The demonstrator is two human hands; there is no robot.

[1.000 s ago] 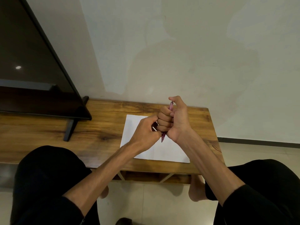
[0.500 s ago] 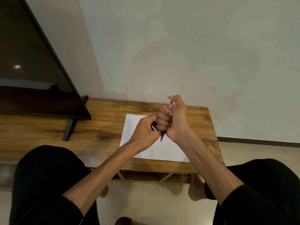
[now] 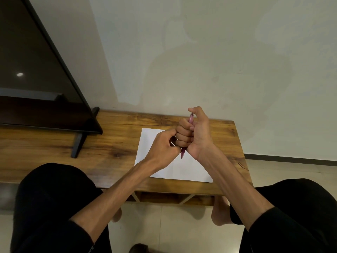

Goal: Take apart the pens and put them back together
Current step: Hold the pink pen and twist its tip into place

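pink pen stood nearly upright inside the right hand, fist wrapped round its barrel, thumb pressed on the top end, pointed tip sticking out below the fist. left hand sat just beside it, knuckles touching the right fingers, its fingers curled and pinching a thin pale piece near the pen's lower end; what that piece was could not be told. both hands were held together above a white sheet of paper, which lay on a wooden table. well off to the left of the hands, a dark screen stood on the same table.
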